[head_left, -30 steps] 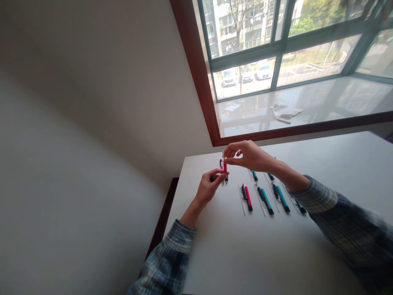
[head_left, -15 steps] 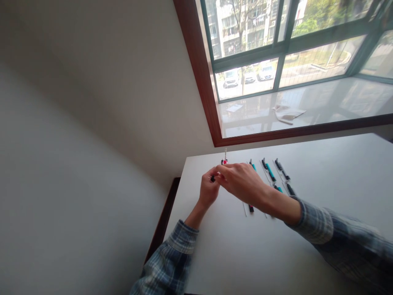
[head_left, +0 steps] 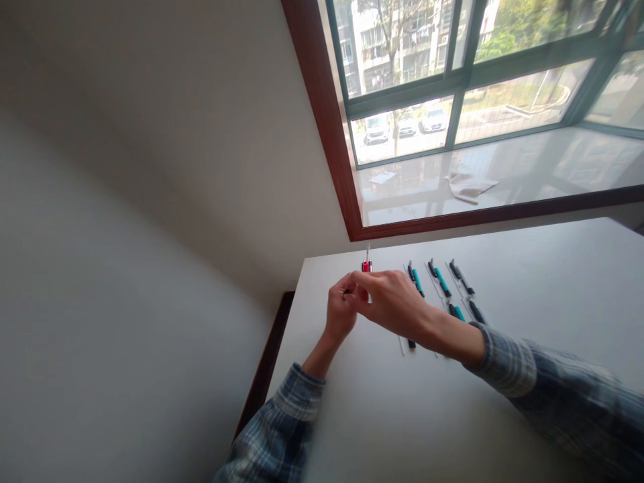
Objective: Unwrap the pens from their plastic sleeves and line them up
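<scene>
My left hand (head_left: 340, 312) and my right hand (head_left: 390, 302) meet above the far left part of a white table (head_left: 453, 416). Their fingers are pinched together around a pink pen (head_left: 367, 265). Only the pen's pink top and thin pale refill tip stick up above my fingers. A small black piece shows at my left fingertips. Behind my right hand lie teal-and-black pens (head_left: 441, 278) and black pens (head_left: 461, 273) in rows, with thin white refills beside them. My right forearm covers the nearer row.
A dark wooden window frame (head_left: 322, 114) runs behind the table. On the glossy sill (head_left: 528, 174) lie a crumpled white cloth (head_left: 467, 184) and a paper scrap (head_left: 383, 176). A plain wall fills the left. The table's left edge is close to my left arm.
My right hand came down from the raised pen tip to meet my left hand, and now covers most of the pink pen. The view shifted slightly.
</scene>
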A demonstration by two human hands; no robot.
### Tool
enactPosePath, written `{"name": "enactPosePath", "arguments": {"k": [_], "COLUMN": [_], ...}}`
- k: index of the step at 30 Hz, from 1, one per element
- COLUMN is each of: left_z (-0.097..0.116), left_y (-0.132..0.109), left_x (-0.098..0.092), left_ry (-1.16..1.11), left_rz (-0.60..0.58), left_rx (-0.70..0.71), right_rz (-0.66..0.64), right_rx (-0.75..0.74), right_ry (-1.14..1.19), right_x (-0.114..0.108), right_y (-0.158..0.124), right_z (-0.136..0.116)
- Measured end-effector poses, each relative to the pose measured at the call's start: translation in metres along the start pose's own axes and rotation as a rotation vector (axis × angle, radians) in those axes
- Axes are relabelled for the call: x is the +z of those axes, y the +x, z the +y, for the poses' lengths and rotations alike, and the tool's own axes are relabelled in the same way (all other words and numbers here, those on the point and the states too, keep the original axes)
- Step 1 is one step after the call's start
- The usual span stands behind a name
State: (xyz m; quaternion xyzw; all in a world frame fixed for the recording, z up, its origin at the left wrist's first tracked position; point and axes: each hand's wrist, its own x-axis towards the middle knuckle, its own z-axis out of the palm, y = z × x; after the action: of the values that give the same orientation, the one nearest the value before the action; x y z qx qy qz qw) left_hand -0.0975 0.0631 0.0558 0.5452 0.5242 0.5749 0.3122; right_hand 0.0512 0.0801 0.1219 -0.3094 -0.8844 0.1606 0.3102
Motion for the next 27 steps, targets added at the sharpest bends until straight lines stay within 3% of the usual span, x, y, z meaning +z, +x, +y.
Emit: {"name": "enactPosePath", "arguments": {"k": [3,7,12,20,24,27], "left_z": [-0.018,-0.044,-0.057,-0.057,-0.056,-0.056], "left_y": [0.0,-0.007,-0.02,-0.026,-0.026,-0.026], "left_x": [-0.003,-0.005,0.002,0.006,0.003,0.002], "left_ry": [-0.111,-0.273,-0.244,-0.109,-0.071,-0.058], "left_rz": [0.006,-0.023,-0.133,-0.109,-0.106,-0.103], "left_rx": [-0.078,-0.227,-0.193,-0.067,-0.053,-0.061], "right_rz": [0.119,0.18,0.194,0.078,-0.014,-0.002], "right_rx": [0.007,0.073,0.119,0.243,0.224,0.192], "right_ry": [0.156,0.454,0.742,0.874,0.831,0.796], "right_x": [-0.008,-0.019,-0.024,-0.013,-0.014,-0.017], "right_y": [-0.002,-0.005,-0.005,-0.003,-0.004,-0.004], "right_z": [0.005,0.028,0.062,0.083,0.086,0.089]}}
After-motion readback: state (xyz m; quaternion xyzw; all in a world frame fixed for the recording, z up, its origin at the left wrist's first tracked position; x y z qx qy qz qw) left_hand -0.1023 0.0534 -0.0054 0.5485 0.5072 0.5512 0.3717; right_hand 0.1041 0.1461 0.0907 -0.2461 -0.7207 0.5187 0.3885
